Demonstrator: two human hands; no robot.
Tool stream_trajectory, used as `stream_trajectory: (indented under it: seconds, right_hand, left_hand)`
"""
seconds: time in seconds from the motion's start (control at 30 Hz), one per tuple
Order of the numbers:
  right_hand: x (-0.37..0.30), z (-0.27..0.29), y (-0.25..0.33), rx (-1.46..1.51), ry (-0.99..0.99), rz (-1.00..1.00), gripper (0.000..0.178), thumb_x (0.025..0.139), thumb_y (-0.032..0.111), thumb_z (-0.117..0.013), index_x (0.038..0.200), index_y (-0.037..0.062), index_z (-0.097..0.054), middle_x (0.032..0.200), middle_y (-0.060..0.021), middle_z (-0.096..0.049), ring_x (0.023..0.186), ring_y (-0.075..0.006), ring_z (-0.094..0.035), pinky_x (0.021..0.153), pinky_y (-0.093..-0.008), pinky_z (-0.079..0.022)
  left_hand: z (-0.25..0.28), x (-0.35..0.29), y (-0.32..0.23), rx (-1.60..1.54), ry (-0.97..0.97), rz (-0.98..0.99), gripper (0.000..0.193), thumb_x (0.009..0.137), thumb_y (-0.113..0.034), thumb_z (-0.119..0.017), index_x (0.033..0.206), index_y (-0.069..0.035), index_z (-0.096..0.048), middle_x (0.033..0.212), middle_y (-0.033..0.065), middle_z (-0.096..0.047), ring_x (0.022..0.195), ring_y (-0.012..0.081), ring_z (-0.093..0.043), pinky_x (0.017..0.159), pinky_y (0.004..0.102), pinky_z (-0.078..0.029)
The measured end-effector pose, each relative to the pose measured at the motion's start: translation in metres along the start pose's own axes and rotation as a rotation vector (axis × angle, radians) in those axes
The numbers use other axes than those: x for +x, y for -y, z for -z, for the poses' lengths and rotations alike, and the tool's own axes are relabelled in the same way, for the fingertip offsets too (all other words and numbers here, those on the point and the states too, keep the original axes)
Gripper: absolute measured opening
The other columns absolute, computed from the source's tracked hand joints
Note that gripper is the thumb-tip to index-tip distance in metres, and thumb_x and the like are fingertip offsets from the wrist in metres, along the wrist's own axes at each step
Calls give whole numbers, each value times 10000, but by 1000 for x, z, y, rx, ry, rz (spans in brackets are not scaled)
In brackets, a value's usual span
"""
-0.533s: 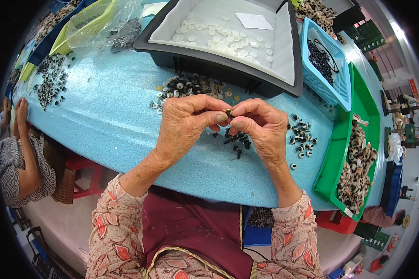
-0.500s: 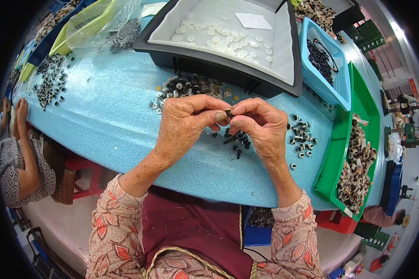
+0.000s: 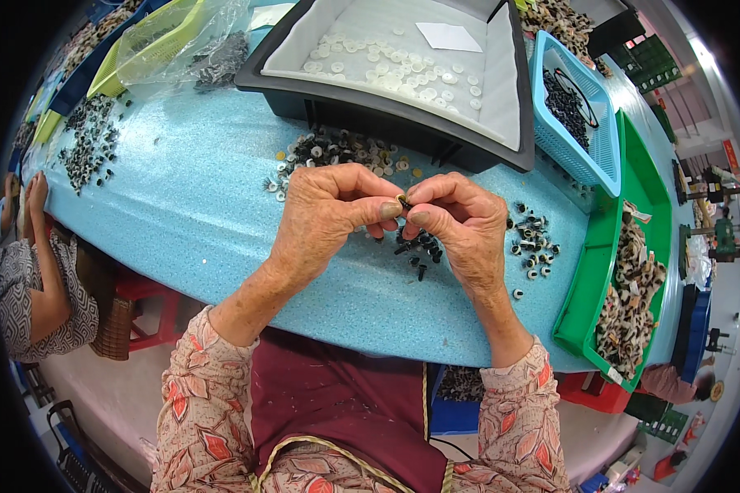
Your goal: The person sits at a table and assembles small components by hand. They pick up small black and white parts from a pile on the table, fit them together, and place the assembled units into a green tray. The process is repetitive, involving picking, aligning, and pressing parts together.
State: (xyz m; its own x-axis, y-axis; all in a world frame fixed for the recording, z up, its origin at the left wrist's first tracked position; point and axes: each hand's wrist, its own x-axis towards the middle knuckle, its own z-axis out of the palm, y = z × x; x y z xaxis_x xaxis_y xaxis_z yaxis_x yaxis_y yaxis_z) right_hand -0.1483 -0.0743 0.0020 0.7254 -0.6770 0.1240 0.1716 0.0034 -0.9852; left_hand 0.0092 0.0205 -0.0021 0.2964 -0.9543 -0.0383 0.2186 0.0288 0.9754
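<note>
My left hand and my right hand meet fingertip to fingertip above the blue table. Pinched between them is a small black peg with a yellowish disc, partly covered by the fingers. Black pegs lie on the table just below the fingertips. Behind my left fingers spreads a heap of white discs and black pieces. To the right of my right hand lies a loose group of black pegs with white discs.
A lined black tray of translucent discs stands behind my hands. Right of it are a light-blue basket and a green bin of spotted plush. Another person's arm rests at the left edge, near more black pieces.
The small piece has tilted slightly between my fingertips, so more of its yellowish disc shows. Both hands otherwise stay nearly in place.
</note>
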Motion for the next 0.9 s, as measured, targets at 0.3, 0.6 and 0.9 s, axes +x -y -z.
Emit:
stream_trajectory:
  seconds: [0.3, 0.6, 0.9]
  right_hand:
    - [1, -1, 5, -202, 45, 77, 129, 790, 31, -699, 911, -6, -676, 793, -47, -658, 655, -90, -613, 590, -214, -510]
    - [2, 4, 1, -107, 36, 62, 82, 825, 38, -670, 881, -16, -645, 774, -42, -640, 657, -94, -609, 596, -214, -504]
    - [1, 5, 0, -24, 48, 44, 93, 849, 40, -655, 912, -25, -633, 791, -56, -646, 670, -102, -615, 619, -221, -515]
  left_hand:
    - [1, 0, -1, -10, 23, 34, 150, 753, -93, -747, 826, 10, -667, 723, 93, -669, 617, 137, -634, 547, 241, -519]
    - [0, 2, -1, -161, 71, 100, 145, 807, -76, -704, 894, 33, -666, 765, 97, -675, 632, 122, -633, 570, 228, -524]
    - [1, 4, 1, -229, 130, 116, 189, 862, -171, -662, 921, 6, -632, 772, 83, -657, 660, 143, -641, 589, 237, -521]
